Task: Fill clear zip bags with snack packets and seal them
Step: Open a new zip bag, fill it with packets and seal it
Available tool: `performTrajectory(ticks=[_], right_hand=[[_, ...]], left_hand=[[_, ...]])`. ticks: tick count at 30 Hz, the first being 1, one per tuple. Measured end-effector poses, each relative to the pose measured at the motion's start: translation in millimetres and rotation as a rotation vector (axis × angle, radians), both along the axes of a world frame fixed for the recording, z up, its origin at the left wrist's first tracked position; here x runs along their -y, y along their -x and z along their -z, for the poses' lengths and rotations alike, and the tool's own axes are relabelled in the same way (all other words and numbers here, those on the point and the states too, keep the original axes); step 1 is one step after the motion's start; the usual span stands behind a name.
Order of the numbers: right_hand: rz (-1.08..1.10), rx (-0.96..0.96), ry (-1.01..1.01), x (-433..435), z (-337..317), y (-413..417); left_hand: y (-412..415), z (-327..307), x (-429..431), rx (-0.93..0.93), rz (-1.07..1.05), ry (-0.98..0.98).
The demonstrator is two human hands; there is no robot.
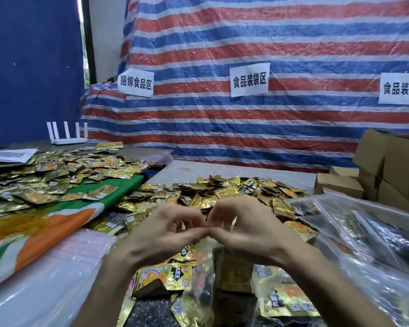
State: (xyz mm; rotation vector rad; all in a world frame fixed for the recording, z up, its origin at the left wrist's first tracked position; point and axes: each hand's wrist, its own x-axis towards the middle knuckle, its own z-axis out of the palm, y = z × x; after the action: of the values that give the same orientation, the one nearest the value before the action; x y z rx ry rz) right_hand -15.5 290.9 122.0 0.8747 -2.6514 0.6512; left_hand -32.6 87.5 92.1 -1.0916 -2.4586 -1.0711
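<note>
Both my hands meet over the middle of the table, thumb tips touching. My left hand (165, 228) and my right hand (243, 226) pinch the top edge of a clear zip bag (222, 274) that hangs below them, with gold snack packets inside it. A large heap of loose gold snack packets (222, 192) lies just beyond my hands, and more packets (161, 277) lie under my wrists.
A stack of empty clear zip bags (76, 249) lies at the left. Filled clear bags (364, 230) pile up at the right. A second packet heap (57, 175) covers a green and orange cloth (45, 223). Cardboard boxes (387, 166) stand at the far right; a white router (67, 135) sits at the back left.
</note>
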Motion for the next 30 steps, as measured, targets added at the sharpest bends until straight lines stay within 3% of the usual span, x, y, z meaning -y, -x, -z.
performTrajectory(ticks=[5, 8, 12, 19, 30], right_hand=[[-0.048, -0.038, 0.005, -1.8, 2.6, -10.9], [-0.004, -0.094, -0.025, -4.0, -2.1, -16.1], [-0.012, -0.032, 0.032, -11.0, -11.6, -25.2], [0.012, -0.004, -0.03, -29.2, -12.8, -36.2], [0.059, 0.069, -0.036, -69.5, -2.4, -43.7]], left_hand=[[-14.1, 12.1, -4.8, -0.106, -0.051, -0.157], [-18.1, 14.4, -7.8, -0.166, -0.12, -0.111], [-25.6, 12.5, -13.0, -0.196, -0.095, -0.213], [-34.6, 22.3, -19.0, -0.078, -0.138, -0.546], [-36.9, 32.8, -6.4, -0.005, -0.215, -0.634]])
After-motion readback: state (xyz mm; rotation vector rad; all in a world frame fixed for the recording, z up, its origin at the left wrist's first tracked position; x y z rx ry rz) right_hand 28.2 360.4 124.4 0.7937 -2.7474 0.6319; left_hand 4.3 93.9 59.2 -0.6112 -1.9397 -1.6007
